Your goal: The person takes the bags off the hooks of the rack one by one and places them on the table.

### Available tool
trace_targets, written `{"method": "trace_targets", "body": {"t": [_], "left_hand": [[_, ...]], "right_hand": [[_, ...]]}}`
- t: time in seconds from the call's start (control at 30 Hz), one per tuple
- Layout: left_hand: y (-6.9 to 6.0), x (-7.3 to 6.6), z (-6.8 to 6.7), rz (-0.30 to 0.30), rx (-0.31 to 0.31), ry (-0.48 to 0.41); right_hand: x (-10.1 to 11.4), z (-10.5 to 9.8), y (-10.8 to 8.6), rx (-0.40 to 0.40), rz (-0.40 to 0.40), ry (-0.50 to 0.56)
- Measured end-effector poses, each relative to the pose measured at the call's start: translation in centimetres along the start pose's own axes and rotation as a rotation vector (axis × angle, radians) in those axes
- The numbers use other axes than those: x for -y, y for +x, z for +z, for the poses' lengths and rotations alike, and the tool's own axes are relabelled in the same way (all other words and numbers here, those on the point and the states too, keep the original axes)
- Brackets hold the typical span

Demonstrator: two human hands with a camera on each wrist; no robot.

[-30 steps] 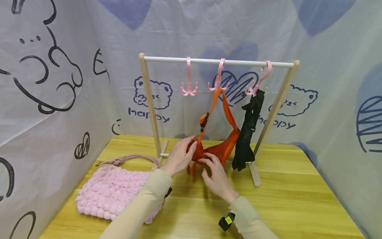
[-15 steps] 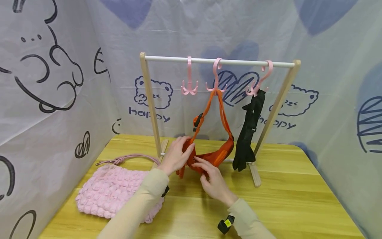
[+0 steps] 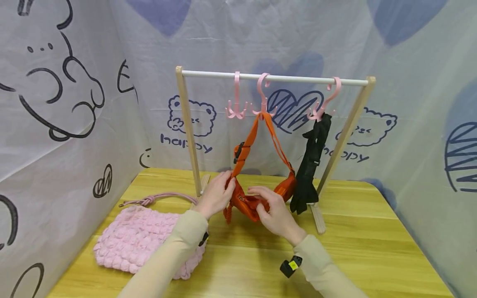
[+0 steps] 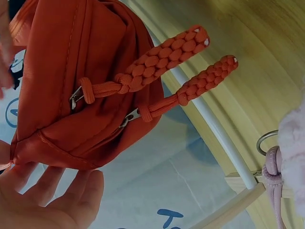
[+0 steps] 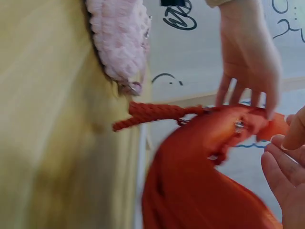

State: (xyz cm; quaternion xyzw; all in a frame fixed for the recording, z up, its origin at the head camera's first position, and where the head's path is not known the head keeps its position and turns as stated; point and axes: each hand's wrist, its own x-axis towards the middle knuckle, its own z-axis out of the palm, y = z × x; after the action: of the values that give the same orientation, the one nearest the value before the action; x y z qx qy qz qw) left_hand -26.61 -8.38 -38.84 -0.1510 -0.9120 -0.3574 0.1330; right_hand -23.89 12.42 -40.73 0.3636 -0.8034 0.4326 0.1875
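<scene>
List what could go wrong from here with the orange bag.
The strap of the orange bag hangs from the middle pink hook; a sharp tug might slip it off. That hook could also slide along the white bar into the left pink hook, which hangs close by. Pushed rightward, the bag might knock the black item hanging beside it.
</scene>
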Motion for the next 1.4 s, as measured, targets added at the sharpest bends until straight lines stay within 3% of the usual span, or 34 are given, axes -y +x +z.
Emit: {"method": "trace_targets", "body": {"t": [0.33, 0.47, 0.6, 0.73, 0.87, 1.03, 1.4], "left_hand": [[0.1, 0.6, 0.1, 0.025, 0.009, 0.007], [-0.1, 0.6, 0.0, 0.032, 0.011, -0.003], [-0.4, 0.7, 0.0, 0.040, 0.006, -0.008], [-0.4, 0.7, 0.2, 0.041, 0.014, 0.000], [-0.2, 0.6, 0.2, 0.029, 0.025, 0.002], [0.1, 0.3, 0.3, 0.032, 0.030, -0.001], [0.2, 0.0, 0.4, 0.044, 0.024, 0.010]], "right_hand": [[1.3, -3.7, 4.4, -0.203, -0.110, -0.137], [2.2, -4.9, 6.5, -0.303, -0.092, -0.185], [2.9, -6.0, 8.7, -0.385, 0.003, -0.204], [3.3, -7.0, 10.8, -0.401, 0.143, -0.139], [3.6, -7.9, 12.6, -0.348, 0.327, -0.051], [3.7, -8.6, 14.3, -0.262, 0.525, -0.025], [3.8, -8.5, 16.9, -0.178, 0.707, 0.084]]}}
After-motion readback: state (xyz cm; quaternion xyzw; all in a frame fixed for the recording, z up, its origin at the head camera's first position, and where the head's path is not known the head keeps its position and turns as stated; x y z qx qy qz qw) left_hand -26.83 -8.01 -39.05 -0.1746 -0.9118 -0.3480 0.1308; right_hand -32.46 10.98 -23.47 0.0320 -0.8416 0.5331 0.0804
